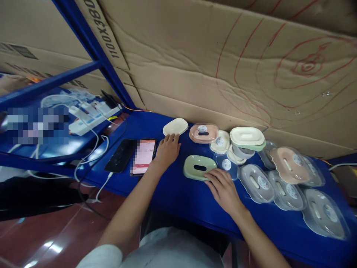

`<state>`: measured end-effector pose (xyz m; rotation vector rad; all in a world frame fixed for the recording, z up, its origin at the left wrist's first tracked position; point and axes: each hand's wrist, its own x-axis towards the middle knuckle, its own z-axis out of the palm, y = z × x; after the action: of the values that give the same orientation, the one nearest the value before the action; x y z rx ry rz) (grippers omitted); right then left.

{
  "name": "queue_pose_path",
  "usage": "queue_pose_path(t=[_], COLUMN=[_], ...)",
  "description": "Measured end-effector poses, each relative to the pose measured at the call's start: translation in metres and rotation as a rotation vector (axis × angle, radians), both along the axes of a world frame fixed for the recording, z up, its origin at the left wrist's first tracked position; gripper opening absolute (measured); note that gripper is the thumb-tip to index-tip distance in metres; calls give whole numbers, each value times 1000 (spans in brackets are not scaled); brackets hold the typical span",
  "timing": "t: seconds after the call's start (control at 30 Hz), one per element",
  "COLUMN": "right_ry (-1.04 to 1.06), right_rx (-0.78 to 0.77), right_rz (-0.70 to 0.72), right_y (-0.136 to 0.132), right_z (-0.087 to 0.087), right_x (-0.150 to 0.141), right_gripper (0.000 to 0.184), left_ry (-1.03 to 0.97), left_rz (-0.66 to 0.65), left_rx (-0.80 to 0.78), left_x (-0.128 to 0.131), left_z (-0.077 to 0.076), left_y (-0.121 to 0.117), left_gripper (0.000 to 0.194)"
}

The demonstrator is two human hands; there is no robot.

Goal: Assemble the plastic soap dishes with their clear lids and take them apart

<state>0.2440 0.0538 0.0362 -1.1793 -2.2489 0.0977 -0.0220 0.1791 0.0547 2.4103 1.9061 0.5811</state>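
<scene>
My left hand (168, 150) has its fingertips on the near edge of a cream oval soap dish part (175, 126), and its fingers are curled over that edge. With its thumb and fingers, my right hand (222, 187) grips the near right corner of a light green soap dish (195, 166) that has a slot in its middle. The green dish rests on the blue tabletop (167, 193). A clear lid with a round label (226, 163) lies just beyond my right hand. What my left fingers do under the cream edge is hidden.
Behind stand a pink dish (203, 133) and a stack topped by a cream dish (247, 135). Several lidded grey dishes (257, 183) spread to the right. Two phones, one lit (143, 156), lie left, near white cables and a power strip (93, 120). Cardboard (181, 56) walls the back.
</scene>
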Motion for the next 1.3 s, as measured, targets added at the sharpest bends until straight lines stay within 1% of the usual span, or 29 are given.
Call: queue_pose_path(t=[0.03, 0.1, 0.2, 0.27, 0.3, 0.33, 0.4, 0.5, 0.57, 0.67, 0.73, 0.77, 0.8, 0.83, 0.9, 0.93, 0.97, 1.0, 1.03, 1.1, 1.17, 1.2, 1.23, 1.3], right_ry=[66, 186, 268, 249, 220, 182, 96, -17, -67, -114, -142, -153, -156, -152, -138, -137, -145, -159, -171, -153, -58, 1, 51, 78], right_rx=[3, 3, -2, -8, -12, -16, -30, -48, -44, -32, -25, -18, -6, 9, 35, 42, 38, 28, 14, -14, -51, -79, -112, -180], right_rz=[-13, -53, -117, -109, -90, -66, -10, 91, 151, 201, 197, 160, 84, -30, -308, -423, -499, -531, -526, -465, -362, -291, -207, -28], right_y=[0, 1, 0, 0, 0, -1, -3, -6, -8, -9, -7, -6, -4, -2, 2, 4, 5, 6, 7, 7, 6, 5, 4, 1], right_z=[0, 1, 4, 4, 3, 3, 2, 0, -1, -3, -3, -2, -2, -1, -1, -2, -3, -5, -6, -8, -6, -4, -1, 6], right_x=[1, 3, 4, 3, 1, 0, -5, -14, -19, -23, -21, -19, -16, -12, -4, -1, 1, 3, 5, 6, 5, 5, 4, 2], right_gripper=[27, 26, 26, 28, 28, 29, 29, 31, 35, 41, 40, 38, 37, 39, 54, 63, 69, 69, 66, 57, 56, 58, 60, 60], left_ry=[2, -4, -52, -109, -142, -176, -222, -232, -234, -243, -231, -224, -223, -231, -272, -299, -326, -350, -372, -413, -469, -510, -561, -674], left_rz=[-12, -23, 10, -15, -31, -42, -60, -114, -183, -281, -294, -287, -277, -265, -246, -244, -247, -254, -265, -294, -320, -326, -325, -311], left_rx=[-11, -20, -15, -1, 1, 5, 45, 112, 84, 6, -1, 4, 6, 8, 9, 6, 0, -12, -32, -106, -207, -257, -301, -355], left_x=[-1, -2, -4, -4, -4, -4, -3, -5, -10, -18, -21, -21, -20, -18, -15, -14, -13, -13, -13, -15, -16, -16, -15, -12], left_z=[-2, -7, -16, -22, -26, -29, -33, -35, -35, -34, -34, -33, -32, -32, -30, -29, -28, -27, -26, -24, -21, -20, -19, -20], left_y=[-6, -30, -85, -121, -135, -147, -161, -162, -156, -148, -146, -146, -146, -147, -148, -148, -148, -148, -147, -143, -138, -135, -132, -127], left_gripper=[32, 24, 18, 15, 18, 22, 33, 51, 57, 52, 45, 43, 42, 41, 39, 39, 38, 38, 38, 36, 34, 37, 43, 65])
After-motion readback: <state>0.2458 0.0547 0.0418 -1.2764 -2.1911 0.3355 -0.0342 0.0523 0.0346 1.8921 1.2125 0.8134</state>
